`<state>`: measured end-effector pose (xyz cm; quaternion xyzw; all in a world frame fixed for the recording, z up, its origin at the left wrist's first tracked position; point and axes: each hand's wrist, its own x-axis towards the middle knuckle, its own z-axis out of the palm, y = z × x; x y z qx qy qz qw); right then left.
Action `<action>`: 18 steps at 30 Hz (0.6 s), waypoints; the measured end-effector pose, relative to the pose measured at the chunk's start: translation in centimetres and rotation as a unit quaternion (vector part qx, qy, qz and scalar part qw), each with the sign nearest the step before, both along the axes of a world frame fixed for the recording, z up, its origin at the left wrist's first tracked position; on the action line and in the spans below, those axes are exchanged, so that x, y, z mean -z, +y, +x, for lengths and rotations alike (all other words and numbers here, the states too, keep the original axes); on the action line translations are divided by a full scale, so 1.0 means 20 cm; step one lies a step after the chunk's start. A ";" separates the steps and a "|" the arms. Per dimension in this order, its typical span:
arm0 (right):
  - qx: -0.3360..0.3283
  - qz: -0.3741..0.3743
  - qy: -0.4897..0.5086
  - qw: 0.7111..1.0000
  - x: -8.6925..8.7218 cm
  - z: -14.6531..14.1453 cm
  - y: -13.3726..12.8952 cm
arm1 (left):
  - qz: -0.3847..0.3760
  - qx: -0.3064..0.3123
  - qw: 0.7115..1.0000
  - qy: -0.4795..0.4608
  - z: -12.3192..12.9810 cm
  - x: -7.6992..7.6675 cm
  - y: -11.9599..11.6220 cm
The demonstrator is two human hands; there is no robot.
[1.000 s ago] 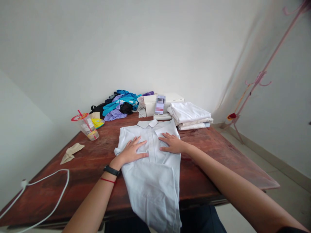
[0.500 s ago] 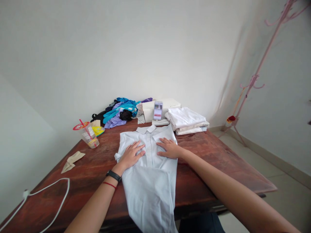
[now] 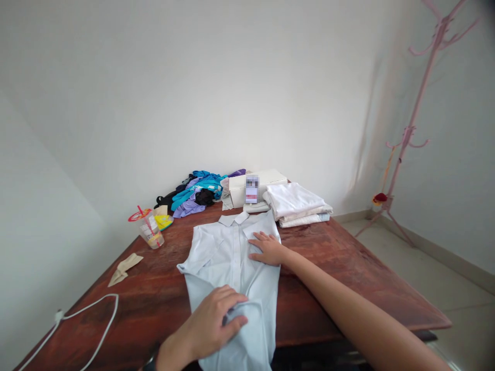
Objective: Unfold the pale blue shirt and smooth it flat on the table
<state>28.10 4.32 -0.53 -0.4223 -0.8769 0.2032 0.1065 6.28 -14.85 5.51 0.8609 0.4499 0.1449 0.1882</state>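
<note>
A pale grey-white collared shirt lies front up on the wooden table, collar toward the wall and its lower part hanging over the near edge. My right hand rests flat with fingers spread on the chest, by the right-hand side of the button placket. Lower down, my left hand is closed on a fold of the shirt's lower part, fingers above and thumb below. Its fingertips are partly hidden by the cloth.
Folded white clothes are stacked beside a white box with a phone against it. At left are a clothes pile, a plastic cup, a beige cloth and a white cable. A pink coat stand stands right.
My left hand has come down from the shirt's chest toward the near edge and taken hold of the cloth. My right hand stays on the chest. The view has tilted up slightly.
</note>
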 end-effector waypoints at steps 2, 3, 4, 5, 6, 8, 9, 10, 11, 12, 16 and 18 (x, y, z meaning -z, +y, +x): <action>0.000 0.000 0.001 1.000 0.00 0.00 0.00 | -0.054 -0.021 0.998 0.004 -0.04 -0.05 -0.07; 0.000 0.001 0.001 1.000 0.00 0.00 0.01 | -0.084 -0.028 0.996 0.011 -0.06 -0.08 -0.10; 0.000 0.003 0.000 1.000 0.00 0.00 0.01 | -0.117 -0.035 0.992 0.021 -0.08 -0.12 -0.14; 0.000 0.005 0.000 1.000 0.00 0.00 0.01 | -0.157 -0.047 0.986 0.033 -0.11 -0.16 -0.17; -0.001 0.007 0.000 1.000 0.00 0.00 0.01 | -0.200 -0.067 0.976 0.045 -0.14 -0.20 -0.20; -0.004 0.007 0.001 1.000 0.00 0.00 0.01 | -0.265 -0.118 0.954 0.073 -0.20 -0.27 -0.25; -0.004 0.006 0.003 1.000 0.00 0.00 0.01 | -0.272 -0.145 0.948 0.085 -0.23 -0.30 -0.26; -0.004 0.005 0.006 1.000 0.00 0.00 0.01 | -0.262 -0.173 0.945 0.091 -0.26 -0.32 -0.26; -0.004 0.005 0.009 1.000 0.00 0.00 0.01 | -0.238 -0.201 0.946 0.091 -0.28 -0.33 -0.25; -0.002 0.006 0.012 1.000 0.00 0.00 0.01 | -0.211 -0.226 0.947 0.084 -0.31 -0.32 -0.22; 0.039 0.018 0.036 0.998 -0.01 0.00 0.01 | -0.155 -0.258 0.953 0.030 -0.35 -0.20 -0.04; 0.076 0.025 0.040 0.996 -0.01 0.00 0.02 | -0.141 -0.242 0.960 0.029 -0.36 -0.10 0.08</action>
